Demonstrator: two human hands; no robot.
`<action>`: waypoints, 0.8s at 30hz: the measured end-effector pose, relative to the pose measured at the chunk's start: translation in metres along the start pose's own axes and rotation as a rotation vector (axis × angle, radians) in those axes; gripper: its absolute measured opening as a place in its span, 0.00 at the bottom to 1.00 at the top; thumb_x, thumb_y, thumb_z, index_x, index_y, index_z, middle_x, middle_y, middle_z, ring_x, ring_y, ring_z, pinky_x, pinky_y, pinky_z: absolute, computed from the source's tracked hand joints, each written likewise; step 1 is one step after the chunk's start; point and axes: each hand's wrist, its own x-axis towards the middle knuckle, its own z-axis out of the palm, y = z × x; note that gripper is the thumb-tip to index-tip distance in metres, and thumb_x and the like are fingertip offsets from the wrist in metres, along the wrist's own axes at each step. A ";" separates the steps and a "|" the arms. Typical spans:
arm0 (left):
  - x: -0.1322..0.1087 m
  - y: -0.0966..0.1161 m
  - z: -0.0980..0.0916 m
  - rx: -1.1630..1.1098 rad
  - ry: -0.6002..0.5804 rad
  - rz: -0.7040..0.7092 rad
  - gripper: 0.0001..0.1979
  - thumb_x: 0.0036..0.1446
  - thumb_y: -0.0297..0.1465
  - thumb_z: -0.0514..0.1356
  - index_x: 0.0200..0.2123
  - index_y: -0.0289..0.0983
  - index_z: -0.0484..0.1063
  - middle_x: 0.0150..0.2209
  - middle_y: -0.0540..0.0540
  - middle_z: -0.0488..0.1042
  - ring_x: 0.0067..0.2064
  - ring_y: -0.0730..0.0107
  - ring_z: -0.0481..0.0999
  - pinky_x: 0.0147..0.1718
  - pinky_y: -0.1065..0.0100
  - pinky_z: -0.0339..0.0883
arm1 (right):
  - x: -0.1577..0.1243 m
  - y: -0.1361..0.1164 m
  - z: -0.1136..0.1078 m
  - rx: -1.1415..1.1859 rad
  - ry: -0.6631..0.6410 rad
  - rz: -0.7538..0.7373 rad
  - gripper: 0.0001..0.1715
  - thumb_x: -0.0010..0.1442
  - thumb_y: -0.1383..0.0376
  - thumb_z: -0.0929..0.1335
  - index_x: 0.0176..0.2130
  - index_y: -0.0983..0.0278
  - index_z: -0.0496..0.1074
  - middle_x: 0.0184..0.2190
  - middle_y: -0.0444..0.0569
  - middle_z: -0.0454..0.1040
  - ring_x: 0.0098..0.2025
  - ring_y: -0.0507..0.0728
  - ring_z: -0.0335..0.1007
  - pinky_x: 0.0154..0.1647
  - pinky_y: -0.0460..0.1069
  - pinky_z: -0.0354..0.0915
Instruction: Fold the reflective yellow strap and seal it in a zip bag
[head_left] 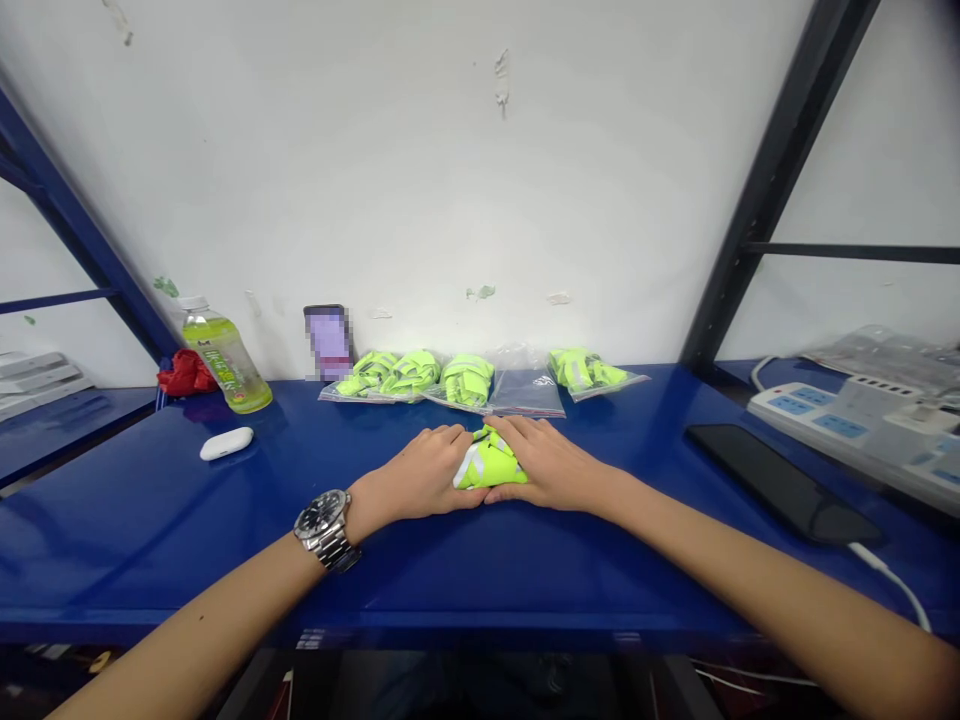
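A folded neon-yellow reflective vest (491, 462) with silvery strips lies bunched on the blue table, partly covered by my fingers. My left hand (424, 470), a steel watch on its wrist, closes on the bundle from the left. From the right, my right hand (555, 465) grips it too, and the two thumbs meet at its near edge. Just beyond stand clear plastic bags with similar yellow bundles: a pair at the left (390, 375), one in the middle (466, 382) and one at the right (585, 372). A flat clear bag (525, 390) lies between them.
At the left are a green drink bottle (229, 355), a red cloth bundle (185, 373) and a white earbud case (226, 443). A phone (328, 343) leans on the wall. Rightward lie a cabled black phone (784, 480) and a white power strip (862, 420).
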 end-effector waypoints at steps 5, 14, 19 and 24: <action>0.008 -0.005 -0.004 -0.015 -0.062 -0.039 0.14 0.51 0.35 0.60 0.40 0.34 0.66 0.37 0.42 0.71 0.37 0.58 0.72 0.33 0.64 0.64 | 0.009 0.007 0.004 0.063 -0.007 -0.003 0.35 0.59 0.44 0.64 0.52 0.69 0.64 0.39 0.58 0.74 0.41 0.65 0.70 0.43 0.57 0.63; 0.011 -0.015 0.007 -0.062 0.018 -0.163 0.09 0.54 0.29 0.57 0.40 0.36 0.63 0.37 0.43 0.72 0.38 0.58 0.73 0.32 0.65 0.62 | 0.018 0.001 0.002 0.423 0.007 0.291 0.23 0.58 0.46 0.65 0.38 0.63 0.68 0.31 0.48 0.74 0.30 0.56 0.68 0.30 0.48 0.57; 0.007 -0.005 0.001 0.028 0.073 -0.078 0.10 0.50 0.22 0.54 0.38 0.36 0.62 0.37 0.43 0.70 0.38 0.60 0.70 0.33 0.65 0.62 | 0.019 -0.004 -0.019 0.512 -0.085 0.339 0.31 0.50 0.45 0.70 0.44 0.63 0.66 0.34 0.47 0.73 0.32 0.56 0.69 0.28 0.48 0.58; 0.011 0.002 -0.015 0.392 0.146 0.092 0.14 0.51 0.19 0.51 0.41 0.33 0.64 0.38 0.38 0.69 0.40 0.54 0.68 0.35 0.58 0.62 | 0.022 -0.010 -0.035 0.416 -0.072 0.287 0.40 0.41 0.51 0.74 0.50 0.65 0.64 0.43 0.54 0.72 0.41 0.62 0.69 0.38 0.54 0.63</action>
